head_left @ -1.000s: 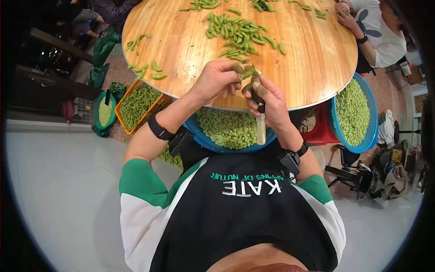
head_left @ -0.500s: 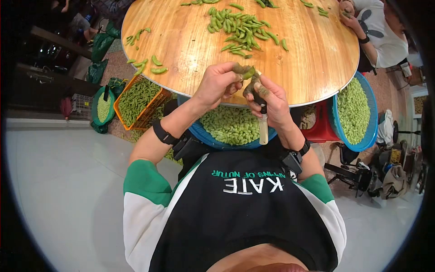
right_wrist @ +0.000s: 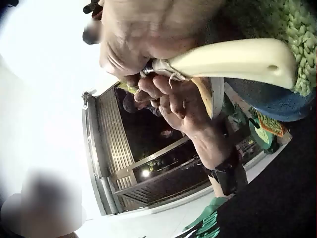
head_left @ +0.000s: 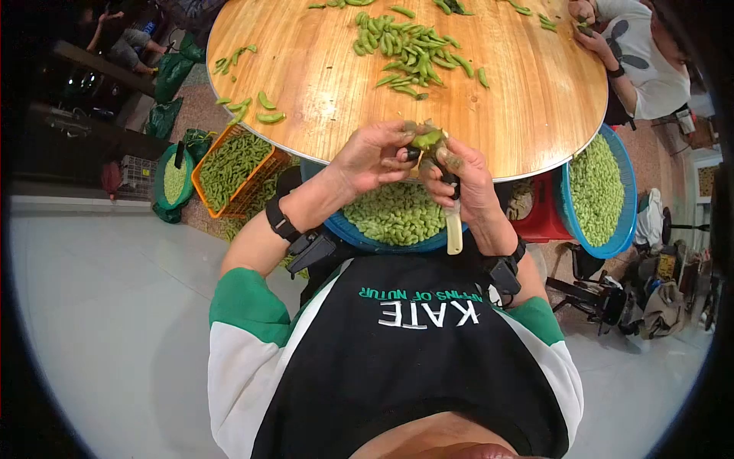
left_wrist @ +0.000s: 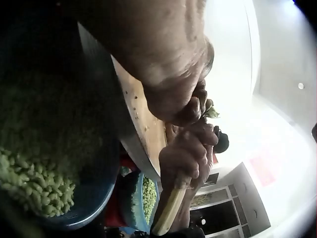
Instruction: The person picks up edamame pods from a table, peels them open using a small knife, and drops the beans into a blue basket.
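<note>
Over the near edge of the round wooden table (head_left: pixel 306 92), the left hand (head_left: pixel 373 159) pinches a green pod (head_left: pixel 428 140) between thumb and fingers. Close beside it, the right hand (head_left: pixel 468 180) has its fingers curled round a tool with a pale handle (head_left: pixel 454 229), which points down toward the body. In the right wrist view the cream handle (right_wrist: pixel 237 59) sticks out of the right hand (right_wrist: pixel 148 37), and the left hand's curled fingers (right_wrist: pixel 173 101) lie close by. The tool's working end is hidden by the fingers.
A pile of pods (head_left: pixel 409 50) lies on the table beyond the hands. Below is a blue basin of shelled beans (head_left: pixel 394 216); another blue basin (head_left: pixel 633 191) stands right. An orange crate of pods (head_left: pixel 229 172) is at left. Another person (head_left: pixel 642 57) sits at upper right.
Both hands have moved slightly lower and nearer the body, with the tool handle shifting right. The left hand has turned, and its fingers beneath the pod show more.
</note>
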Demonstrator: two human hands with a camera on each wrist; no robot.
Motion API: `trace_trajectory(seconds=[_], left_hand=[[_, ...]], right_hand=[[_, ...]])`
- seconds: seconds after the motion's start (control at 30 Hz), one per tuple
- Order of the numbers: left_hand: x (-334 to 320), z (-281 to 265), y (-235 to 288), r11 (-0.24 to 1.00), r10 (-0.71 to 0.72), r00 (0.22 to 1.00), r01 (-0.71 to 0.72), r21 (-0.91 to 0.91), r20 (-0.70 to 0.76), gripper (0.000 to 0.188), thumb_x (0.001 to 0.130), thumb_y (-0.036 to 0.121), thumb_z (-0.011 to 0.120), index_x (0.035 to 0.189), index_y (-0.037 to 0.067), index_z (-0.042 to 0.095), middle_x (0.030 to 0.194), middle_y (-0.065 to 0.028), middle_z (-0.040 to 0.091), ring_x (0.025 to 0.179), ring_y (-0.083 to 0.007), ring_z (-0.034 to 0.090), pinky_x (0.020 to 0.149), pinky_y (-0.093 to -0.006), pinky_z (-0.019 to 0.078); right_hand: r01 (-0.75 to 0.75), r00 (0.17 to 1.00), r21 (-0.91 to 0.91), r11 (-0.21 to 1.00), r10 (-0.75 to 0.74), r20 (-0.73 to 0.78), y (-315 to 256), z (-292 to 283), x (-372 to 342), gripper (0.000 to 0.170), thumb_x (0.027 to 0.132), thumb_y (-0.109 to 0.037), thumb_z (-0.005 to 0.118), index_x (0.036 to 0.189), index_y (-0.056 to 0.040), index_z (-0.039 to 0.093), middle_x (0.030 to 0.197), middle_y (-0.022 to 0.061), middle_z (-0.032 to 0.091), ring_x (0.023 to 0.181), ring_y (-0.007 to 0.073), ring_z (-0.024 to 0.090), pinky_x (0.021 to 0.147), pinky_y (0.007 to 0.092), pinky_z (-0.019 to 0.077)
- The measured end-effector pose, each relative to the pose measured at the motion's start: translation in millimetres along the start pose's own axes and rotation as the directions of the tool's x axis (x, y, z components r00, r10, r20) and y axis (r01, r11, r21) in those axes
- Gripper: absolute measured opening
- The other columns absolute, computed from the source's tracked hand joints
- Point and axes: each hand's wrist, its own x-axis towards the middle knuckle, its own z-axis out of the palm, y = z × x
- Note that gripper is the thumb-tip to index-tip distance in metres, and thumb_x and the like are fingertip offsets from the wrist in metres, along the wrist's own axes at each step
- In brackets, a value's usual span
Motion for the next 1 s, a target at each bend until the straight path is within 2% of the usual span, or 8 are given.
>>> trace_trajectory(seconds=[0.17,0.23,0.37,0.47,0.8,0.87,0.93,1.0], left_hand=[[-0.8,8.5,-3.2,0.736,0.351,0.936,-0.268,0.621,-0.012,0.019,0.088,0.006,0.057,0.105,-0.001,0.061,0.069,-0.0039,0.059,0.051,-0.0079,0.048,0.045,-0.0233,0.0383],[-6.6,16.3,-5.0,-0.043,0.589,0.725,-0.414,0.909,0.358,0.018,0.083,0.005,0.062,0.099,-0.003,0.060,0.069,-0.0082,0.059,0.052,-0.0135,0.051,0.050,-0.0281,0.0428],[-15.1,22.5,8.0,-0.590,0.410,0.605,-0.395,0.704,0.683,0.016,0.074,0.002,0.068,0.083,-0.001,0.055,0.067,-0.0118,0.051,0.056,-0.0241,0.054,0.050,-0.0345,0.0429],[-20.5,26.5,9.5,-0.672,0.338,0.652,-0.337,0.659,0.678,0.014,0.078,0.009,0.066,0.087,0.001,0.057,0.066,-0.0131,0.053,0.060,-0.0318,0.058,0.052,-0.0396,0.0450],[-6.7,23.6,-11.1,-0.155,0.640,0.605,-0.503,0.850,0.474,0.011,0.087,0.009,0.060,0.087,-0.002,0.060,0.067,-0.0121,0.057,0.058,-0.0221,0.059,0.051,-0.0334,0.0440],[-7.0,22.5,-14.4,0.216,0.658,0.715,-0.479,0.851,0.236,0.014,0.093,0.010,0.054,0.090,-0.002,0.060,0.067,-0.0079,0.057,0.060,-0.0132,0.059,0.052,-0.0294,0.0437],[-6.6,20.6,-16.9,0.238,0.641,0.738,-0.452,0.859,0.211,0.016,0.095,0.011,0.052,0.091,-0.002,0.059,0.066,-0.0050,0.056,0.062,-0.0103,0.058,0.053,-0.0273,0.0438],[-8.6,20.7,-17.3,0.264,0.624,0.760,-0.423,0.867,0.181,0.017,0.096,0.012,0.049,0.092,-0.001,0.059,0.066,-0.0020,0.055,0.064,-0.0074,0.057,0.053,-0.0251,0.0438]], right_hand=[[-0.005,1.000,0.086,0.996,0.005,-0.002,3.9,-6.4,1.9,0.015,0.097,-0.017,0.050,0.105,-0.0046,0.053,0.082,0.0078,0.054,0.052,0.0079,0.043,0.039,0.0182,0.0354],[-0.042,0.998,0.136,0.990,0.047,-0.032,4.4,-7.1,1.8,0.016,0.096,-0.016,0.050,0.106,-0.0045,0.052,0.083,0.0088,0.054,0.052,0.0082,0.043,0.039,0.0180,0.0355],[-0.112,0.994,0.244,0.963,0.109,0.028,6.0,-7.2,0.3,0.017,0.095,-0.016,0.052,0.107,-0.0048,0.051,0.081,0.0090,0.052,0.051,0.0075,0.041,0.037,0.0174,0.0328],[-0.138,0.990,0.288,0.948,0.125,0.065,8.6,-6.2,-2.0,0.018,0.095,-0.017,0.052,0.107,-0.0044,0.050,0.079,0.0078,0.051,0.050,0.0064,0.039,0.036,0.0171,0.0303],[0.029,0.999,0.214,0.976,-0.025,-0.023,14.4,10.7,-7.0,0.017,0.096,-0.018,0.050,0.105,-0.0040,0.051,0.081,0.0068,0.051,0.051,0.0060,0.040,0.039,0.0177,0.0331],[0.047,0.999,0.155,0.987,-0.044,-0.023,13.6,12.1,-7.3,0.019,0.097,-0.017,0.049,0.109,-0.0030,0.051,0.082,0.0073,0.053,0.051,0.0063,0.040,0.040,0.0179,0.0336],[0.061,0.998,0.094,0.994,-0.060,-0.020,13.6,14.5,-7.6,0.022,0.097,-0.016,0.048,0.114,-0.0020,0.051,0.083,0.0079,0.054,0.051,0.0065,0.041,0.040,0.0181,0.0341],[0.209,0.964,-0.359,0.910,-0.254,-0.081,15.1,17.5,-9.4,0.030,0.098,-0.012,0.045,0.125,-0.0005,0.049,0.083,0.0079,0.058,0.052,0.0064,0.044,0.042,0.0183,0.0346]])
